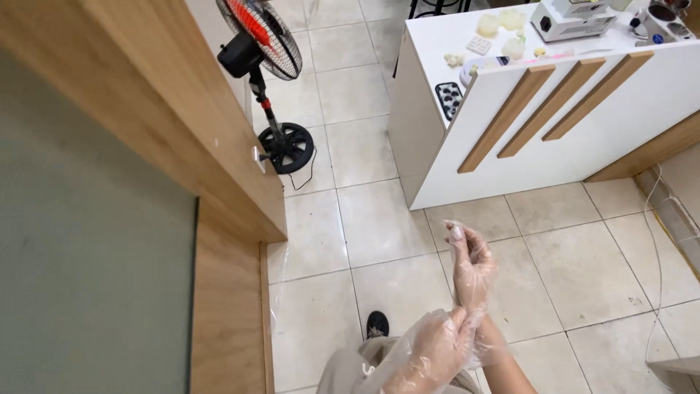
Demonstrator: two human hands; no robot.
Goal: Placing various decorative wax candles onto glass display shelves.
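My right hand [471, 268] is raised over the tiled floor with its fingers pointing up, loosely curled, inside a thin clear plastic glove [461, 235]. It holds nothing. My left hand [432, 349], also in a clear plastic glove, sits just below it and pinches the loose cuff of the right glove [483, 349] at the wrist. Both hands are low in the view, above my lap and a black shoe [377, 324].
A tall wooden partition [219, 190] with a grey panel fills the left. A standing fan [264, 44] stands behind it. A white counter [583, 124] with wooden slats holds a small appliance [572, 18] and pale moulded pieces. A cable [660, 255] runs along the right.
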